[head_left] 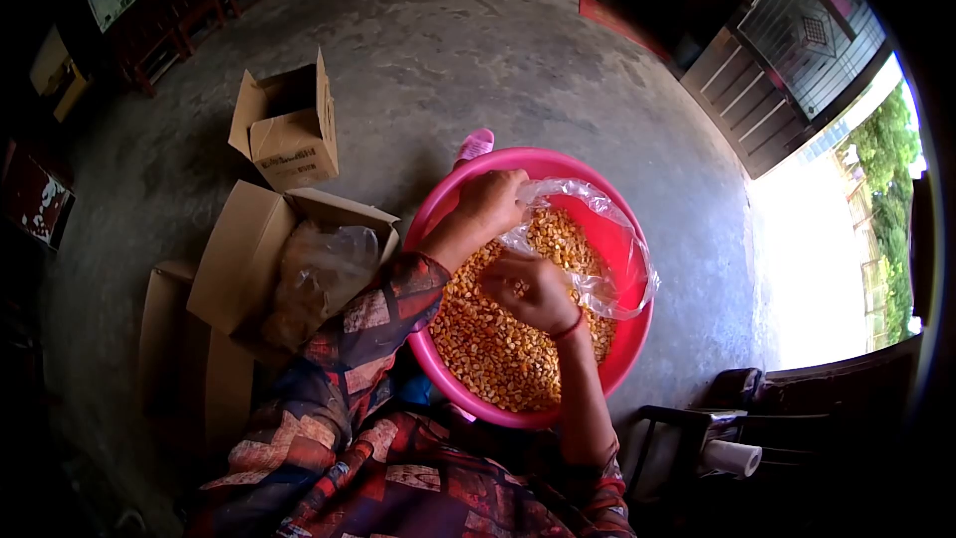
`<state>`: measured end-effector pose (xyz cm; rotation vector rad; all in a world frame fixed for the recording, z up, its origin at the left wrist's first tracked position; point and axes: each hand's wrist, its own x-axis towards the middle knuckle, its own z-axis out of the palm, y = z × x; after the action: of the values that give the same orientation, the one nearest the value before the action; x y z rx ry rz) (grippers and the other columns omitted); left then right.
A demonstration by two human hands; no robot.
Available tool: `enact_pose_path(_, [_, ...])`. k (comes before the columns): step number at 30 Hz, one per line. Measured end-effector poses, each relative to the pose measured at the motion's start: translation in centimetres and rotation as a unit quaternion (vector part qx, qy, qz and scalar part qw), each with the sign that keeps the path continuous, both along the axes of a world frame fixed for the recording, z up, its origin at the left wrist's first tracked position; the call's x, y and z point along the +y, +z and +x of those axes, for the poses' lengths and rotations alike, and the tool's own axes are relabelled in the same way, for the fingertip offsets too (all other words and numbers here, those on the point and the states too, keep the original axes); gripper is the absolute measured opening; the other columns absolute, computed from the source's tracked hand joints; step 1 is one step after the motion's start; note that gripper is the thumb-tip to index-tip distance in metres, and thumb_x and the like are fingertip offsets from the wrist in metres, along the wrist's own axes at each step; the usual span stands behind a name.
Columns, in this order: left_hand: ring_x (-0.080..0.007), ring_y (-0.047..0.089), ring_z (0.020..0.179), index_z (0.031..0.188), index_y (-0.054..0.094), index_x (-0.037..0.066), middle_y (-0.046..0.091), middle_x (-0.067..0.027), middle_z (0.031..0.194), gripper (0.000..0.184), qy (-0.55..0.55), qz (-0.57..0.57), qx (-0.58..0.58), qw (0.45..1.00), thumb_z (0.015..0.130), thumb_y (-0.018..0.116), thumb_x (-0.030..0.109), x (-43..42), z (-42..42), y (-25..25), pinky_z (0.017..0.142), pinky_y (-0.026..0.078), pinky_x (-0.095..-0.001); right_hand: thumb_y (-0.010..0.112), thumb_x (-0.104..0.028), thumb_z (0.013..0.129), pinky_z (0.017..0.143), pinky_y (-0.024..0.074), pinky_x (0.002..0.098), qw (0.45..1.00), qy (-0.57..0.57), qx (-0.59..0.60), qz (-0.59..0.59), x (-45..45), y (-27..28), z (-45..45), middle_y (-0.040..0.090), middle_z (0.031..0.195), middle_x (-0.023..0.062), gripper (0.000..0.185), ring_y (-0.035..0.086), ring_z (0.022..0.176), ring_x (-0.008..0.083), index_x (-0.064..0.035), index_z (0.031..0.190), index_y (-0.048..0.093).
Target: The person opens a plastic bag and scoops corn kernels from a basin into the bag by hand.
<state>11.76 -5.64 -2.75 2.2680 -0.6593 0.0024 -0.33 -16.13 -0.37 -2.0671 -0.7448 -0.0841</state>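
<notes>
A pink basin in front of me holds a heap of dried corn kernels. My left hand is over the far left part of the basin, its fingers closed on the edge of a clear plastic bag. The bag's mouth spreads to the right across the basin, with kernels showing at it. Low over the corn, beside the bag's mouth, my right hand is cupped around some kernels; its fingertips are partly hidden and a little blurred. A red band circles the right wrist.
Left of the basin stands an open cardboard box with clear plastic bags inside. Another open box sits farther back. To the right are an open door and a paper roll. A pink shoe shows behind the basin.
</notes>
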Motion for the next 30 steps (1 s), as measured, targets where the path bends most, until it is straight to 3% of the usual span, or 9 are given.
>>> enact_pose_path(3, [-0.0336, 0.059, 0.092, 0.105, 0.058, 0.002, 0.062, -0.0201, 0.097, 0.036, -0.001, -0.008, -0.017, 1.0, 0.07, 0.064, 0.01, -0.1, 0.0, -0.1, 0.08, 0.047, -0.0394, 0.061, -0.008, 0.072, 0.079, 0.0462, 0.0388, 0.998, 0.009, -0.03, -0.055, 2.3, -3.6, 0.4, 0.059, 0.093, 0.0144, 0.022, 0.057, 0.09, 0.0298, -0.0041, 0.094, 0.061])
enact_pose_path(5, [-0.0338, 0.06, 0.091, 0.103, 0.059, 0.001, 0.062, -0.0205, 0.096, 0.035, 0.0, -0.018, -0.003, 1.0, 0.07, 0.063, 0.01, -0.1, 0.0, 0.0, 0.08, 0.047, -0.0395, 0.06, -0.013, 0.074, 0.083, 0.0438, 0.0386, 0.962, -0.121, -0.159, -0.189, 3.0, -5.2, 0.5, 0.057, 0.1, 0.0143, 0.032, 0.054, 0.098, 0.0299, -0.005, 0.105, 0.056])
enact_pose_path(9, [-0.0338, 0.06, 0.091, 0.102, 0.059, 0.001, 0.062, -0.0207, 0.096, 0.035, -0.002, -0.033, -0.018, 0.999, 0.069, 0.063, 0.01, -0.3, 0.3, -0.7, 0.08, 0.047, -0.0393, 0.059, -0.018, 0.075, 0.08, 0.045, 0.039, 0.948, -0.131, -0.177, -0.229, 3.6, -6.0, 0.4, 0.056, 0.1, 0.0163, 0.037, 0.055, 0.094, 0.0312, -0.0055, 0.109, 0.053])
enact_pose_path(14, [-0.0335, 0.06, 0.09, 0.101, 0.06, 0.001, 0.062, -0.0205, 0.095, 0.035, -0.01, -0.033, -0.015, 0.999, 0.068, 0.065, 0.011, -0.5, 0.4, -1.2, 0.08, 0.047, -0.039, 0.058, -0.02, 0.076, 0.069, 0.0461, 0.0422, 0.983, 0.023, 0.028, -0.179, 4.5, -5.6, -0.5, 0.058, 0.081, 0.0176, 0.022, 0.056, 0.078, 0.0347, -0.002, 0.089, 0.054])
enact_pose_path(15, [-0.0335, 0.06, 0.09, 0.101, 0.06, 0.001, 0.062, -0.0205, 0.095, 0.035, -0.01, -0.033, -0.016, 0.999, 0.068, 0.065, 0.011, -0.4, 0.4, -1.1, 0.08, 0.047, -0.039, 0.054, -0.022, 0.08, 0.06, 0.0458, 0.0451, 0.987, 0.017, 0.0, -0.161, 4.8, -5.9, -0.6, 0.058, 0.069, 0.0181, 0.019, 0.057, 0.066, 0.036, -0.004, 0.083, 0.053])
enact_pose_path(19, [-0.0336, 0.06, 0.091, 0.101, 0.06, 0.001, 0.062, -0.0201, 0.095, 0.036, -0.014, -0.02, -0.002, 1.0, 0.068, 0.066, 0.013, -0.4, 0.3, -1.0, 0.08, 0.046, -0.0394, 0.052, -0.021, 0.082, 0.06, 0.0459, 0.0451, 0.982, -0.005, 0.007, -0.189, 4.8, -5.2, -0.9, 0.058, 0.069, 0.0182, 0.017, 0.058, 0.067, 0.0353, -0.0041, 0.081, 0.053])
enact_pose_path(24, [-0.0334, 0.059, 0.092, 0.103, 0.059, 0.001, 0.062, -0.0198, 0.097, 0.037, -0.016, -0.015, 0.001, 1.0, 0.068, 0.066, 0.014, -0.4, 0.3, -0.9, 0.08, 0.046, -0.0397, 0.051, -0.015, 0.084, 0.059, 0.0471, 0.0414, 0.996, -0.076, 0.039, -0.035, 3.8, -4.7, -0.3, 0.06, 0.072, 0.019, 0.013, 0.059, 0.07, 0.036, -0.0041, 0.086, 0.057])
enact_pose_path(26, [-0.0334, 0.059, 0.093, 0.103, 0.059, 0.001, 0.061, -0.0198, 0.097, 0.038, -0.016, -0.01, 0.016, 1.0, 0.068, 0.066, 0.014, -0.4, 0.2, -0.7, 0.081, 0.046, -0.0397, 0.053, -0.015, 0.083, 0.059, 0.0471, 0.0375, 0.997, -0.055, 0.056, -0.01, 3.4, -4.6, -0.2, 0.06, 0.071, 0.0182, 0.013, 0.061, 0.067, 0.0323, -0.0044, 0.09, 0.058])
enact_pose_path(30, [-0.0333, 0.058, 0.094, 0.104, 0.059, 0.001, 0.061, -0.02, 0.098, 0.038, -0.013, 0.0, 0.011, 1.0, 0.069, 0.066, 0.014, -0.3, 0.0, -0.3, 0.081, 0.046, -0.0398, 0.051, -0.022, 0.089, 0.05, 0.0416, 0.0286, 0.96, -0.02, 0.262, 0.099, 2.9, -2.9, -0.4, 0.054, 0.059, 0.0046, 0.021, 0.053, 0.054, 0.0162, -0.0031, 0.085, 0.057])
